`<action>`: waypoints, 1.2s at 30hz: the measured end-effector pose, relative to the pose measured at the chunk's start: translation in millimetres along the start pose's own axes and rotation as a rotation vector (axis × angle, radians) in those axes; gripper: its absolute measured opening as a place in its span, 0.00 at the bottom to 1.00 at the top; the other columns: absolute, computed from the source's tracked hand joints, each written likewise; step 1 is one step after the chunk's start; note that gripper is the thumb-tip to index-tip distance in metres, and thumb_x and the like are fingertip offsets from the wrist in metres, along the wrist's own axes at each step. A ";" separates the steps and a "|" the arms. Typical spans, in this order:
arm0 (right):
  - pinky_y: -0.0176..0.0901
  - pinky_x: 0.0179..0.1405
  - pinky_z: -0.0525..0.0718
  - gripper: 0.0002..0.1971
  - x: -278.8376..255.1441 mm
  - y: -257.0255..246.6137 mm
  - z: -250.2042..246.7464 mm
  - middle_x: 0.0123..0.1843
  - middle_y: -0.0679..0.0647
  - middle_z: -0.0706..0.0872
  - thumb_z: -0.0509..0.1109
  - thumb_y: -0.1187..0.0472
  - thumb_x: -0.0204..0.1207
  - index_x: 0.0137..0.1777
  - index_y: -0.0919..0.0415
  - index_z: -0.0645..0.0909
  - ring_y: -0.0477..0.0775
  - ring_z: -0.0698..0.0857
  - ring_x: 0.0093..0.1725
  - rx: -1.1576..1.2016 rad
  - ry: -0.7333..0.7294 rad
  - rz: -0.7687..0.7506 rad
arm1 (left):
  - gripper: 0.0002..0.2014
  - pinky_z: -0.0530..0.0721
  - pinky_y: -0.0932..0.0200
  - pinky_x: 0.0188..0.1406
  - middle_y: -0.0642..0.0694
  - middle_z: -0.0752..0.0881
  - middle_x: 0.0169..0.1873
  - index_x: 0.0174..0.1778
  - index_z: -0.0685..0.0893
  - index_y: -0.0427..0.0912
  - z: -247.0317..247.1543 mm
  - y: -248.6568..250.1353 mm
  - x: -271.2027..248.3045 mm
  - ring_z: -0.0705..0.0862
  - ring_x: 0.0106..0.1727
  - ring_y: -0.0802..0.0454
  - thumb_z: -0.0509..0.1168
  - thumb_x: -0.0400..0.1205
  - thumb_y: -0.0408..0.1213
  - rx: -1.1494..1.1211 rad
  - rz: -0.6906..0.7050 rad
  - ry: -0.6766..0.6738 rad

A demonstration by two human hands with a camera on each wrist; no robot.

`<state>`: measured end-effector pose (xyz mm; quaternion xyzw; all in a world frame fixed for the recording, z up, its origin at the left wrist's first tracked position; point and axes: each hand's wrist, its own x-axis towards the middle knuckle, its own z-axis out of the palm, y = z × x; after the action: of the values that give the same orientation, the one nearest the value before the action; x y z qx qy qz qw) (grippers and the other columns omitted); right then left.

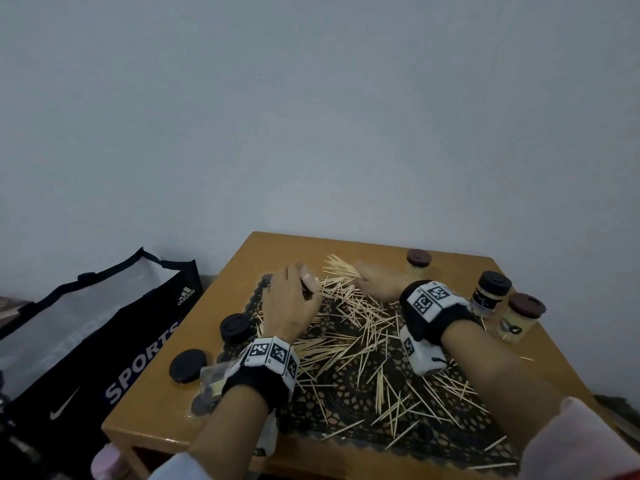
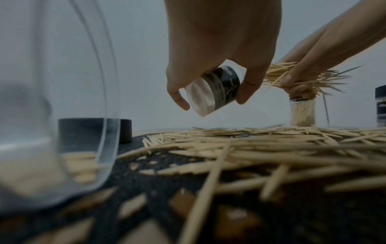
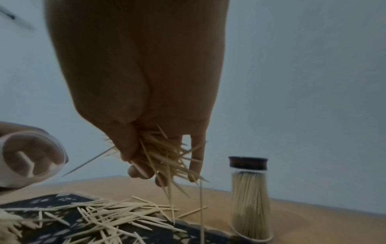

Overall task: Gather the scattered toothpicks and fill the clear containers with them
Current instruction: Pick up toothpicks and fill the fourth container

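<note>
Toothpicks (image 1: 360, 327) are lying scattered across the tabletop (image 1: 242, 258). A clear container (image 2: 211, 92) is being held tilted in the left hand (image 1: 289, 299); a splayed bundle (image 3: 167, 153) is being pinched by the right hand (image 3: 146, 99), so strays may be dropped.

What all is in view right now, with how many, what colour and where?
Held container: one, clear, empty, tilted in left hand.
Toothpick bunch: one, pale, in right hand's grip.
Loose toothpicks: many, pale, across mat.
Capped containers: three, full, table's right side.
Loose caps: two, black, table's left side.
Mat: one, black lace, table centre.
Table: one, wooden.
Bag: one, black and white, left of table.
Left hand: holds container.
Right hand: grips bunch.
</note>
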<state>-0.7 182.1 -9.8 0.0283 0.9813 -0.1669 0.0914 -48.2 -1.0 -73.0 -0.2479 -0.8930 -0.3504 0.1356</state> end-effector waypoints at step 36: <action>0.42 0.49 0.72 0.18 -19.8 -42.7 -6.0 0.63 0.62 0.81 0.56 0.57 0.86 0.73 0.64 0.67 0.56 0.77 0.51 -0.369 -0.204 -0.103 | 0.22 0.81 0.48 0.56 0.50 0.84 0.53 0.62 0.77 0.45 14.9 7.5 -0.3 0.82 0.53 0.51 0.73 0.73 0.43 -0.137 0.131 -0.343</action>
<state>14.0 143.4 13.3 -0.0560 0.9810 0.0089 0.1854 -44.9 13.9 -79.6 -0.3704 -0.8590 -0.3533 -0.0131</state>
